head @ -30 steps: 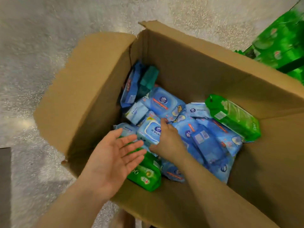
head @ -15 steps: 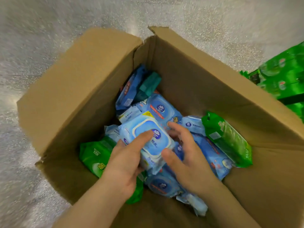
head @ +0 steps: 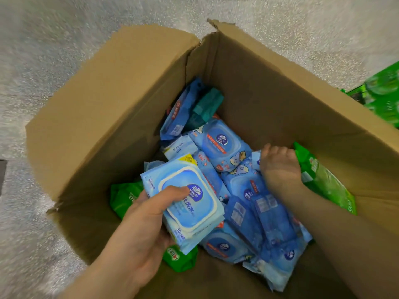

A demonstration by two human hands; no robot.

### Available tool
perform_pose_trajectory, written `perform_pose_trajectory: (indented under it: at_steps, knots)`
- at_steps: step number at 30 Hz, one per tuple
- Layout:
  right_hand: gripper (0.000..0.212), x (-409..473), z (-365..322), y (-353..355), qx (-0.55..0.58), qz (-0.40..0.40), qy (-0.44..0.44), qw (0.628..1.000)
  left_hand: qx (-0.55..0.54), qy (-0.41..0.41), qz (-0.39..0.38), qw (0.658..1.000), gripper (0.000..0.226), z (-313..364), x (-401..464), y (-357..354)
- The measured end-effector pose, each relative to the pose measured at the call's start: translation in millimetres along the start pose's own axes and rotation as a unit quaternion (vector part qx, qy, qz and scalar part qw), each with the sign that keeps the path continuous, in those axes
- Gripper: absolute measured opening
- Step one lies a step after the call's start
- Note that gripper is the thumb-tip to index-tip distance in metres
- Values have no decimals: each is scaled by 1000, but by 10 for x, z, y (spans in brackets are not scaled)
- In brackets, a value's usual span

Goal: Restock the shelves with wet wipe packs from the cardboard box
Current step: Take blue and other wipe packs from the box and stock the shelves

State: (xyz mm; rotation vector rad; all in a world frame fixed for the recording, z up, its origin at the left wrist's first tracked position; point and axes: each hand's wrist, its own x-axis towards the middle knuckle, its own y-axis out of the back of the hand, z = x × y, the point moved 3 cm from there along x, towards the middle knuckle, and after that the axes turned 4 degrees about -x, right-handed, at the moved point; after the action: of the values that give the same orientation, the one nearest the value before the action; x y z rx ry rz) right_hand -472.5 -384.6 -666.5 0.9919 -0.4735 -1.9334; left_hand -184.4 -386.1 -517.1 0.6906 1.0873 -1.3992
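- The cardboard box (head: 121,108) is plain brown, inside and out.
- The pack in the left hand (head: 187,203) is pale blue, with a white-edged lid panel and a dark blue oval logo; a small yellow patch sits at one corner.
- The loose packs (head: 224,145) are mid-blue with orange-red strips and little cartoon figures.
- One teal pack (head: 207,106) lies at the far corner.
- The green pack (head: 323,182) on the right is bright green with white marks.
- The floor (head: 64,50) is speckled grey-white.
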Motion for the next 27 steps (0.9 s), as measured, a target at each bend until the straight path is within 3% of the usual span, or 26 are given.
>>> perform_pose_trajectory:
  at_steps: [3, 7, 12, 14, 16, 18, 20, 23, 25, 27]
  knots:
    - [35, -91, 122, 135, 79, 2, -8, 997, 13, 7, -7, 1000, 61, -28, 0, 54]
    - [54, -465, 297, 443, 272, 60, -31, 960, 17, 20, -2, 1000, 65, -29, 4, 118]
    - [40, -1200, 436, 1193, 584, 138, -75, 796, 12, -2, -1, 1000, 44, -77, 12, 70]
    - [53, -1498, 380, 1498, 586, 182, -84, 786, 2, -26, 3, 1000, 39, -111, 9, -12]
    - [64, -1709, 231, 1737, 528, 235, -75, 813, 1, -49, -1, 999, 37, -136, 3, -95]
    - [65, -1820, 82, 1839, 505, 276, -39, 817, -4, -62, -8, 998, 35, -153, 18, -136]
    - [65, -1859, 39, 1807, 555, 268, 1, 788, -3, -71, -14, 997, 36, -163, 70, -102]
    - [57, -1881, 128, 1701, 664, 228, 34, 711, -1, -69, -37, 997, 52, -199, 129, -46]
    - [56, -1897, 194, 1646, 693, 217, 39, 686, 0, -65, -46, 997, 58, -232, 127, -58]
    - [70, -1900, 213, 1600, 716, 187, 29, 672, 11, -72, -61, 995, 54, -247, 121, -104]
